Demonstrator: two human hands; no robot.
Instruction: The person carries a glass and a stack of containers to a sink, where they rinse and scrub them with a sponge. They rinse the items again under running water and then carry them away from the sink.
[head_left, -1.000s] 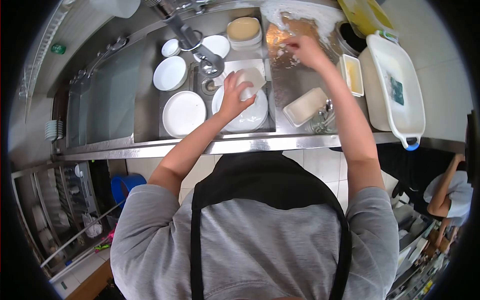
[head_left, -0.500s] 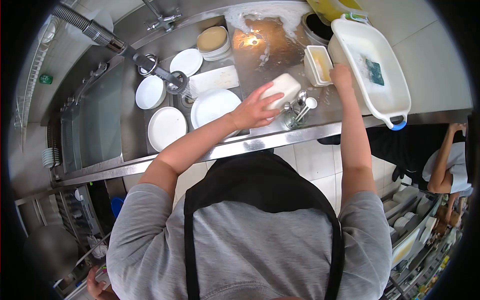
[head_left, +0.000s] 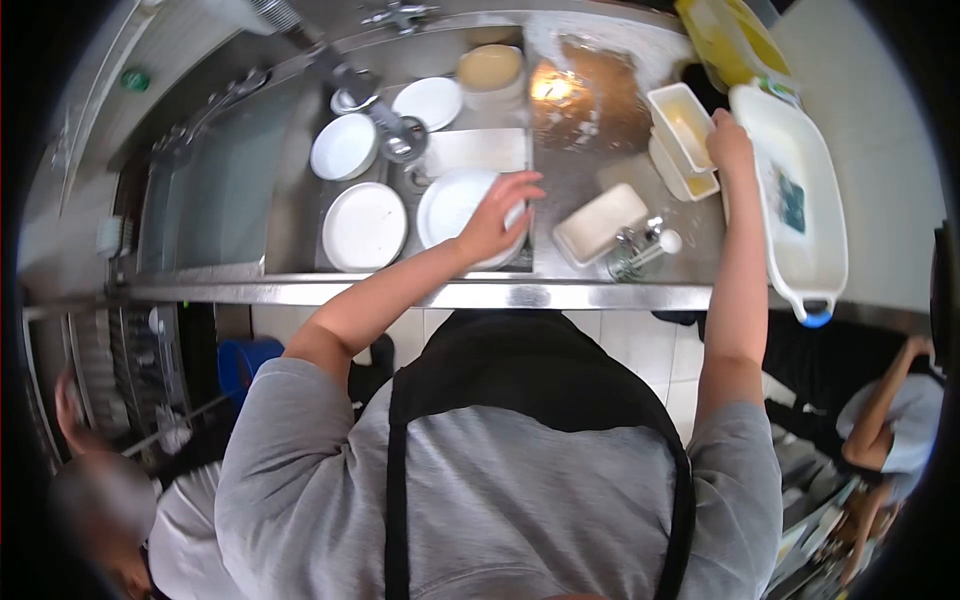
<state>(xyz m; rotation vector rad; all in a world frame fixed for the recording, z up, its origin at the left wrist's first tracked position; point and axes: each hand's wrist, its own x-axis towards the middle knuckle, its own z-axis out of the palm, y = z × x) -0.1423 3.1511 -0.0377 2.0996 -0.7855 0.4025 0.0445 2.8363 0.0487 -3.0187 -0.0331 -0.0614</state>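
Observation:
My left hand (head_left: 497,218) hangs with its fingers apart over a large white bowl (head_left: 450,205) in the sink, holding nothing. To its right a white rectangular container (head_left: 600,222) rests on the steel counter, its base facing up. Beside that stands a glass jar (head_left: 625,262) with measuring spoons (head_left: 668,242) in it. My right hand (head_left: 730,142) grips the rim of another white rectangular container (head_left: 682,125) with yellowish residue inside. A similar container (head_left: 692,186) is partly hidden below it.
White plates (head_left: 365,227), a bowl (head_left: 344,147) and a flat rectangular dish (head_left: 475,150) lie in the sink under the spray hose (head_left: 345,75). A white tub (head_left: 815,240) with a green scouring pad (head_left: 791,203) is at right. Behind me to the left is another person (head_left: 190,520).
My left hand has let go of the rectangular container on the counter and moved left over the sink. My right hand has raised a container off the one below it.

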